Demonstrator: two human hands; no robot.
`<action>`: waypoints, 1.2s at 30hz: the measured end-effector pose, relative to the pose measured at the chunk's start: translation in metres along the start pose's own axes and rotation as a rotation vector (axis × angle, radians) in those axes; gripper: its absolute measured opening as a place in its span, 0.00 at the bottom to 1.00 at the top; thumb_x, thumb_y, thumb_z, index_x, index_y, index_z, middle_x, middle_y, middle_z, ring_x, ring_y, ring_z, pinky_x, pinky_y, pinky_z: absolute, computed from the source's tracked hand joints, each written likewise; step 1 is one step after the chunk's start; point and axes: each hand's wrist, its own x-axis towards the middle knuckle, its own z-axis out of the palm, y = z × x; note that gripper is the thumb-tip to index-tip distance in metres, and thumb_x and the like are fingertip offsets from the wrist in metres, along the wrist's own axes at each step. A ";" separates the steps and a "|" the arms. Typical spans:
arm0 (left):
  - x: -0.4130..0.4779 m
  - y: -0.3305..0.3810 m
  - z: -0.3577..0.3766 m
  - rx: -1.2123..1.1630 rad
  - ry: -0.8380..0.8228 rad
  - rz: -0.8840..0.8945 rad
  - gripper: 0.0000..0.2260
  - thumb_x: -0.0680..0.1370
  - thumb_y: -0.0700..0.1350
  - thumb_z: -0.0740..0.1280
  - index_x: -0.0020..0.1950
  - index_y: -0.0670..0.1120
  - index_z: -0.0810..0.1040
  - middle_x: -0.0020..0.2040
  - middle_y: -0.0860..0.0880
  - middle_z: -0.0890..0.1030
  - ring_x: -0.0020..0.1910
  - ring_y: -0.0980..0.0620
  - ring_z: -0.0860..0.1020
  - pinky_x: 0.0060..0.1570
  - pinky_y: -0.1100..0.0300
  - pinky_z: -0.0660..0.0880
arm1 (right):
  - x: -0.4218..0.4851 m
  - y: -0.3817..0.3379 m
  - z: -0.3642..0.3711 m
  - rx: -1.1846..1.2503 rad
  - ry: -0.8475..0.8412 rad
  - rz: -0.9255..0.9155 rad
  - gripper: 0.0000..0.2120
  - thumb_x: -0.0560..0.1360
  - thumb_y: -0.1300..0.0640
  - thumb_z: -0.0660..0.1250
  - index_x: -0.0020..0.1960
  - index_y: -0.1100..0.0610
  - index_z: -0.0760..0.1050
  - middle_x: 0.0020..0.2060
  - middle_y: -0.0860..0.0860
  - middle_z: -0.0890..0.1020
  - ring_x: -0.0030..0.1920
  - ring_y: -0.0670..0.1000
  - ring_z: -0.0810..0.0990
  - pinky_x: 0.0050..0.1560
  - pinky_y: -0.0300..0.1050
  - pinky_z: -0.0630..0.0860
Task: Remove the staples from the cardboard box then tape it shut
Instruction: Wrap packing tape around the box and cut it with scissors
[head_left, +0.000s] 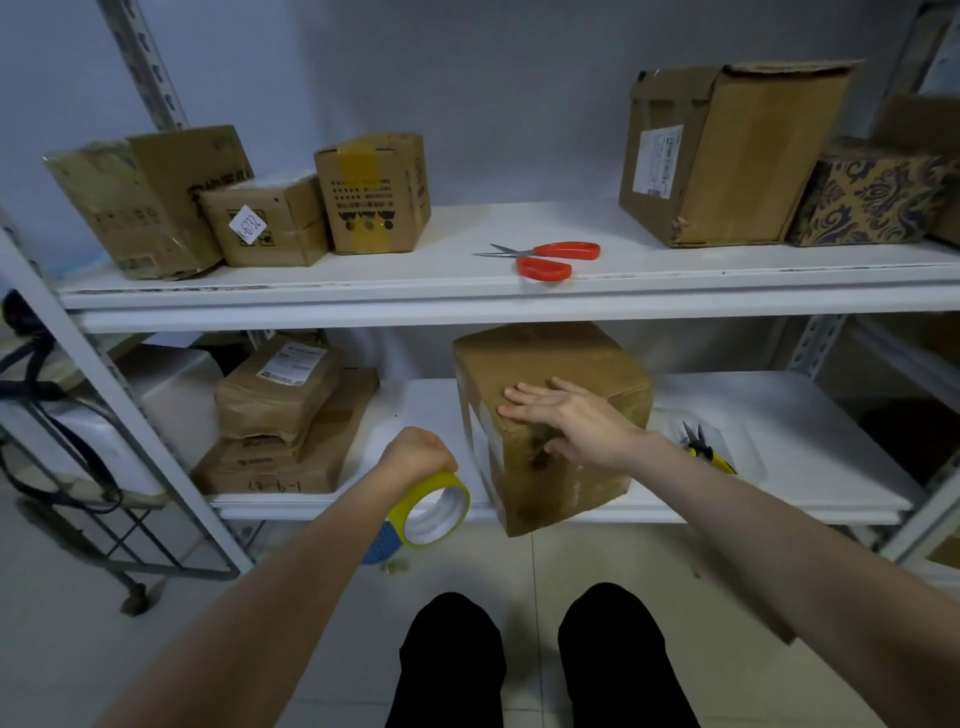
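A worn brown cardboard box (571, 358) stands on the lower white shelf (779, 415), its near corner jutting over the shelf's front edge. My right hand (566, 415) lies flat on the box's top near edge, fingers straight and pointing left. My left hand (415, 452) grips a tape dispenser with a yellow tape roll (434, 512) and a blue handle, held just left of the box in front of the shelf edge. Yellow-handled pliers (706, 452) lie on the shelf right of the box.
Red-handled scissors (545, 257) lie on the upper shelf (467, 291). Several cardboard boxes stand on the upper shelf at left and right, plus a patterned box (872, 197). Stacked parcels (291, 421) sit on the lower shelf's left. A wheeled metal cart (78, 467) stands left.
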 end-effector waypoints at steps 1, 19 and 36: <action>-0.001 0.005 0.001 -0.032 -0.003 0.007 0.07 0.65 0.41 0.74 0.40 0.39 0.83 0.45 0.41 0.83 0.49 0.45 0.80 0.56 0.49 0.77 | -0.004 0.004 -0.003 -0.004 0.001 -0.011 0.37 0.70 0.62 0.73 0.74 0.46 0.63 0.74 0.43 0.62 0.75 0.44 0.56 0.74 0.49 0.49; -0.025 0.064 0.012 -0.415 0.059 0.069 0.08 0.71 0.37 0.72 0.33 0.45 0.79 0.35 0.46 0.78 0.40 0.46 0.76 0.43 0.59 0.75 | -0.057 0.011 -0.002 0.131 0.182 0.294 0.30 0.72 0.52 0.69 0.72 0.54 0.67 0.72 0.48 0.69 0.72 0.50 0.66 0.71 0.47 0.65; -0.038 0.084 -0.004 -0.227 0.068 0.257 0.09 0.71 0.38 0.70 0.31 0.48 0.79 0.34 0.49 0.79 0.41 0.50 0.77 0.47 0.56 0.75 | -0.004 -0.051 -0.039 0.630 0.310 0.517 0.14 0.77 0.47 0.64 0.41 0.54 0.82 0.34 0.47 0.82 0.37 0.46 0.78 0.37 0.41 0.70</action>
